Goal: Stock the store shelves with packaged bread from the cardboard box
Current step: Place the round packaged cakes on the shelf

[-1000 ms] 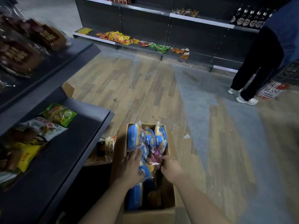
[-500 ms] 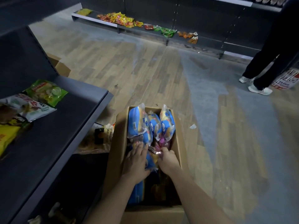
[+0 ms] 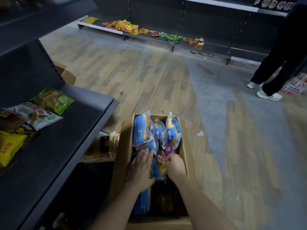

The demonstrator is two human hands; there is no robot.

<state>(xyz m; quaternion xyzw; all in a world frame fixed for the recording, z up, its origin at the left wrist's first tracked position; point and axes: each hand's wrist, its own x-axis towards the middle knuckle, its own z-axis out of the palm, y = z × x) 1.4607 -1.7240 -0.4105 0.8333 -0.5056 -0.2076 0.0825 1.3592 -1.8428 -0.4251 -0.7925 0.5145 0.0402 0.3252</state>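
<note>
An open cardboard box (image 3: pixel 186 146) stands on the floor in front of me. Blue-and-yellow bread packs (image 3: pixel 142 130) stand upright at its far end, and more lie deeper inside. My left hand (image 3: pixel 141 168) lies flat, fingers together, on a blue bread pack in the box. My right hand (image 3: pixel 176 165) is curled around a pack's crinkled plastic in the middle of the box. The dark grey shelf (image 3: pixel 69 130) to my left holds several snack bags (image 3: pixel 53 100) near its back.
A lower shelf level under the grey shelf holds packaged goods (image 3: pixel 108 143). Across the wooden floor, a far shelf (image 3: pixel 149 37) carries small colourful packets. A person (image 3: pixel 274 63) in dark trousers and white shoes stands at the right. A paper scrap (image 3: pixel 200 133) lies on the floor.
My view has tilted down, so the upper left shelf has left the frame. Both hands have stayed in the box, with the right hand closing on the plastic.
</note>
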